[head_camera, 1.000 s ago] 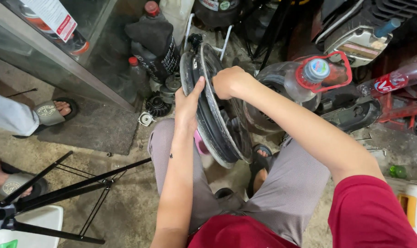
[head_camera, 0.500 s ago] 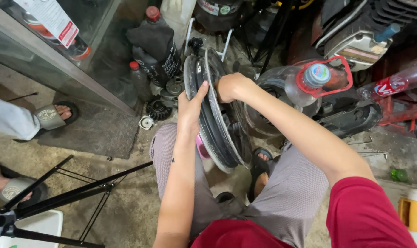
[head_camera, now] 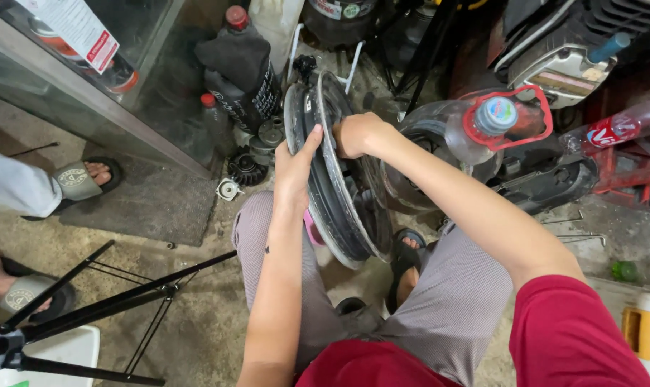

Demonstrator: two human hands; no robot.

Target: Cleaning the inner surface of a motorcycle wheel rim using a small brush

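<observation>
A black motorcycle wheel rim (head_camera: 339,208) stands upright on its edge between my knees. My left hand (head_camera: 295,168) lies flat against the rim's left side, fingers reaching up along its channel. My right hand (head_camera: 357,134) is closed over the top of the rim from the right. I sit low, in grey trousers and a red top, with my sandalled foot (head_camera: 405,265) just right of the wheel.
A dark oil jug with a red cap (head_camera: 242,68), a small gear (head_camera: 246,168) and a clear water bottle with a red handle ring (head_camera: 482,122) crowd the floor behind the wheel. Another person's sandalled feet (head_camera: 81,178) are at left. A black tripod (head_camera: 103,308) stretches across the lower left.
The view has shifted slightly; both hands stay on the rim, the left hand sliding a little along its side.
</observation>
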